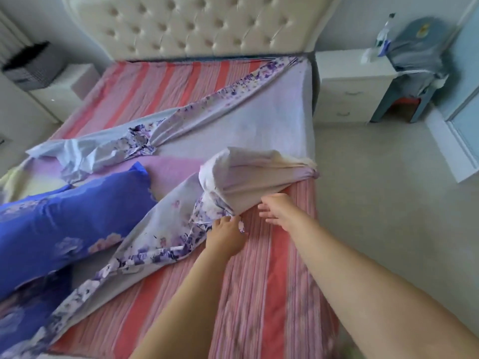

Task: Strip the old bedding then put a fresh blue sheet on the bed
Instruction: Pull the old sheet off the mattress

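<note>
Old bedding: lilac floral sheet [248, 125], half peeled off, lying in diagonal folds across the bed; one corner bunched into a raised hump near the right edge. Beneath it, pink-and-red striped mattress cover [259, 281] exposed at head and foot.

Left hand [225, 237] at the floral border of the sheet, fingers curled onto a fold, pinching the cloth. Right hand [277, 211] just beside the hump, fingers loosely spread, tips at the fabric's lower edge; frame is motion-blurred, so contact there is probable, not certain. It grips nothing.

Blue floral pillow [64, 224] lies on the left half of the bed, resting on the sheet and weighing it down.

Around: tufted cream headboard [191, 24]; white nightstand [350, 86] right of bed; blue chair [414, 63] heaped with clothes beyond it; second white cabinet [62, 89] at left with a dark boxy appliance [31, 66] on top
</note>
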Demonstrator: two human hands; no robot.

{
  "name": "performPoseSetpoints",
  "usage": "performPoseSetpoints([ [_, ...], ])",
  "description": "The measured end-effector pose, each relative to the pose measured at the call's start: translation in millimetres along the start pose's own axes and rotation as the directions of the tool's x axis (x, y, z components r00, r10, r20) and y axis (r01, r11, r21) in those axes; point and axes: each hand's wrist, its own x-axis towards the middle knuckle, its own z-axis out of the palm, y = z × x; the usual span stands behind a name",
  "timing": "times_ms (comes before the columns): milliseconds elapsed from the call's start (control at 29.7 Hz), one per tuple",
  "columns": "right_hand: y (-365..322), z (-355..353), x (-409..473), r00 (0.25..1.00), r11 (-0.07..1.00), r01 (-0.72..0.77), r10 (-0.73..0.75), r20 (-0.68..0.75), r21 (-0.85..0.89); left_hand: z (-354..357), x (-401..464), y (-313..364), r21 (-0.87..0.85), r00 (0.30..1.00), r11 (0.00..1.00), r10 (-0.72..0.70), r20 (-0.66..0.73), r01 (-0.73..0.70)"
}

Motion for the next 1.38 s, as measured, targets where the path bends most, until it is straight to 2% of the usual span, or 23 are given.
performPoseSetpoints([
  [67,12,-42,-1,0.997,1.0,0.005,-0.003,0.083,-0.022,16,-2,46,-0.039,0.998,0.999,-0.03,-0.051,0.028],
  [168,26,-124,-1,0.992,0.997,0.001,0.008,0.123,-0.074,41,-5,137,-0.137,1.0,0.99,-0.023,0.005,0.023],
  [236,37,-186,-5,0.995,0.995,-0.033,0.041,0.094,-0.091,56,-10,203,-0.179,0.998,0.983,0.047,0.043,-0.039],
  [337,44,-256,-6,0.999,0.997,-0.047,0.049,0.023,-0.058,59,-6,276,-0.153,0.982,0.976,0.167,0.083,-0.153],
  [472,46,-337,10,0.999,0.999,-0.031,0.031,-0.022,-0.007,62,30,342,-0.19,0.987,0.972,0.15,0.058,-0.137],
  [708,12,-386,47,0.998,0.998,-0.062,0.062,0.025,-0.006,55,87,379,-0.271,0.989,0.962,0.055,0.136,-0.016],
  [775,-12,-400,65,0.999,0.999,-0.045,0.045,0.022,-0.006,44,117,390,-0.264,0.986,0.964,0.067,0.156,-0.024],
  [910,-72,-421,128,1.0,1.0,-0.009,0.009,-0.002,0.008,0,200,413,-0.267,0.991,0.962,0.093,0.095,-0.065],
  [977,-134,-429,196,1.0,1.0,0.004,-0.004,-0.018,0.027,-41,289,429,-0.28,0.993,0.958,0.082,0.088,-0.054],
  [1281,-313,-463,332,0.997,0.994,0.026,-0.018,-0.071,0.106,-166,483,469,-0.293,0.981,0.948,0.165,0.106,-0.128],
  [1382,-389,-494,425,0.994,0.993,0.025,-0.011,-0.111,0.119,-210,592,491,-0.306,0.985,0.946,0.144,0.095,-0.108],
])
